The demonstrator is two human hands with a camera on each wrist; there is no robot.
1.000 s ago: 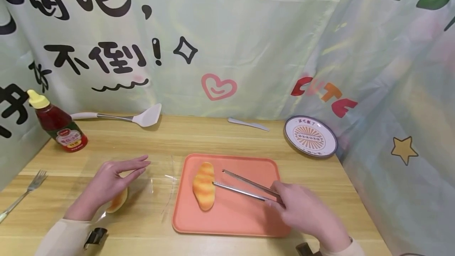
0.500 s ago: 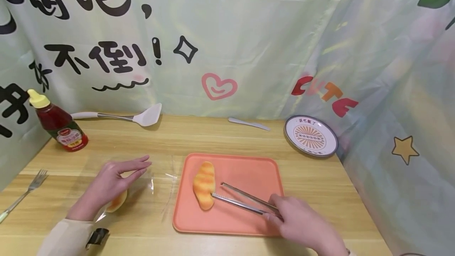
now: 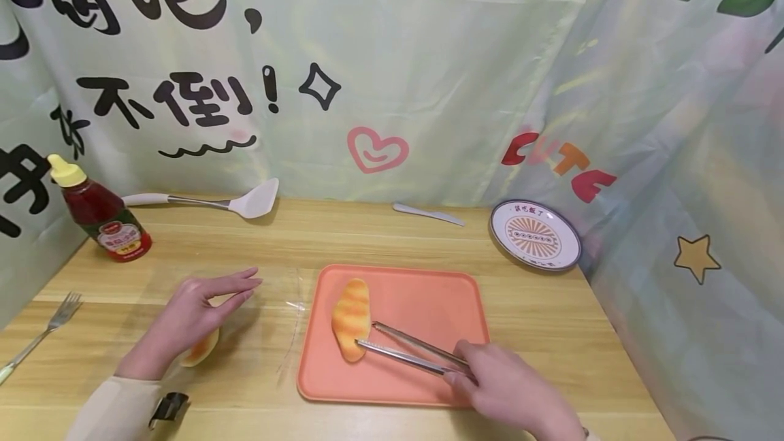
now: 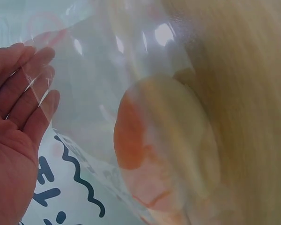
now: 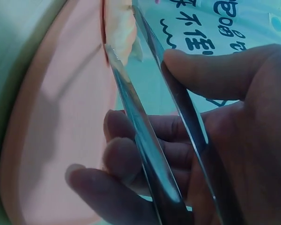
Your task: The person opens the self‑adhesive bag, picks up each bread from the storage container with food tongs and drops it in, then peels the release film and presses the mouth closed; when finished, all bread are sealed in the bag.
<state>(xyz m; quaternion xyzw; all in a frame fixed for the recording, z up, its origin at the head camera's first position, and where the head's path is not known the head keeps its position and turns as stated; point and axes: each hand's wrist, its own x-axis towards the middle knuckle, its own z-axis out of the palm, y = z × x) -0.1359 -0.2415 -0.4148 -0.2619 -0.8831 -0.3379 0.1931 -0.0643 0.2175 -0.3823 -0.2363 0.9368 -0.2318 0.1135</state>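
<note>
My right hand (image 3: 508, 383) grips metal tongs (image 3: 416, 352), thumb on one arm and fingers round the other in the right wrist view. The tongs' arms stand apart, their tips at the lower right part of a striped bread roll (image 3: 352, 322) on the pink tray (image 3: 429, 386). My left hand (image 3: 190, 315) hovers over the left of the table, fingers nearly straight. Clear plastic film (image 4: 91, 93) overlaps its fingertips in the left wrist view. Beneath that film lies a second piece of bread (image 4: 159, 150), mostly hidden by the hand in the head view.
At the back left stand a ketchup-like red bottle (image 3: 110, 216) and a white spatula (image 3: 254, 199). A fork (image 3: 58, 318) lies at the left edge. Behind the tray are a butter knife (image 3: 429, 214) and a round plate (image 3: 535, 235), before a printed cloth (image 3: 429, 53).
My right hand has moved left and toward me with the tongs, whose tips have shifted down along the roll and now overlap its lower end. The left hand stays nearly still.
</note>
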